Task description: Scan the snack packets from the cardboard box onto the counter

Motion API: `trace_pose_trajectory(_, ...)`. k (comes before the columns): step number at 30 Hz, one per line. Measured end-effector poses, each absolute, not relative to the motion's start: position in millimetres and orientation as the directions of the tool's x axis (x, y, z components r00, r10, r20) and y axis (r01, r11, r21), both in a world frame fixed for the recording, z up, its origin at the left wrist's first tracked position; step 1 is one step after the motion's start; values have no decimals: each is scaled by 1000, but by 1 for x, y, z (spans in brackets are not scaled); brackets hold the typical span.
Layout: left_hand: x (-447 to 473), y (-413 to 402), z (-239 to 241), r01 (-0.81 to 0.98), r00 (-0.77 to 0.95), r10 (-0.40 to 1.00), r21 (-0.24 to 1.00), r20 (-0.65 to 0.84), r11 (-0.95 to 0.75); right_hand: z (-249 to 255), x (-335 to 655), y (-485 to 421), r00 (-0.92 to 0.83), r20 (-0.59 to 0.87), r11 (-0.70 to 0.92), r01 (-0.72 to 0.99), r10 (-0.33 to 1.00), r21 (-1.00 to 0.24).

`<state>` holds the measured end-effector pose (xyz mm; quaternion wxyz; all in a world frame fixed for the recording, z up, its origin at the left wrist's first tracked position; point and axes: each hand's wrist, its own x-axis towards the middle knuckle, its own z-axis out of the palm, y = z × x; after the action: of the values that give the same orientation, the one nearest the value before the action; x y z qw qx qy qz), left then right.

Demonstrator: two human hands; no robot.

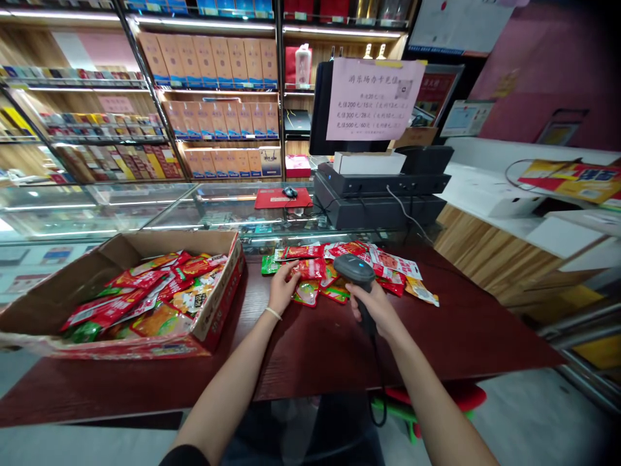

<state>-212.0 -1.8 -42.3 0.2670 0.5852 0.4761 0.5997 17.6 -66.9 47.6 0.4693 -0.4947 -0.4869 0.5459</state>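
My right hand (373, 303) is wrapped round the handle of a dark barcode scanner (356, 268), its head pointing toward the pile and its cable hanging below the table edge. My left hand (284, 288), with a pale band at the wrist, has its fingers and thumb at the left end of a red snack packet (310, 268). Around both hands lies a loose pile of red, green and yellow packets, among them a white and red packet (395, 261) and an orange one (422, 291) at the right end. The scanner partly covers the pile.
A cardboard box (228, 285) of similar packets stands left on the dark red table (310, 349). Behind are a glass counter (218, 200), a mouse (290, 192) on a red mat, and a monitor (321, 110) with a paper notice. A red and green stool (466, 396) sits below.
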Motion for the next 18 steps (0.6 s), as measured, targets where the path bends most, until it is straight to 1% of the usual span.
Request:
trace_pose_trajectory(1, -209, -2, -44, 212, -123, 894, 892, 431, -400, 49, 19, -68, -60, -79, -81, -37, 995, -996)
trace_pose_trajectory(3, -204, -2, -44, 153, -111, 909, 911, 401, -383, 53, 20, -70, -45, -86, -88, -41, 995, -995)
trace_pose_trajectory(7, -202, -9, -24, 39, -261, 891, 927, 370, -373, 64, 16, -70, -94, -74, -77, -25, 993, -997)
trace_pose_trajectory(10, -205, -21, 11, -52, -347, 866, 915, 359, -400, 74, 7, -67, -129, -52, -55, -22, 990, -998)
trace_pose_trajectory(13, -215, -43, 54, -112, -300, 865, 885, 403, -451, 85, -11, -62, -201, 0, -2, -8, 980, -1000)
trace_pose_trajectory(16, -239, -70, 95, -102, -253, 847, 858, 467, -504, 97, -35, -60, -280, 53, 53, -6, 959, -999)
trace_pose_trajectory(18, -262, -86, 116, -78, -249, 832, 846, 496, -528, 105, -53, -60, -316, 60, 52, -32, 947, -998)
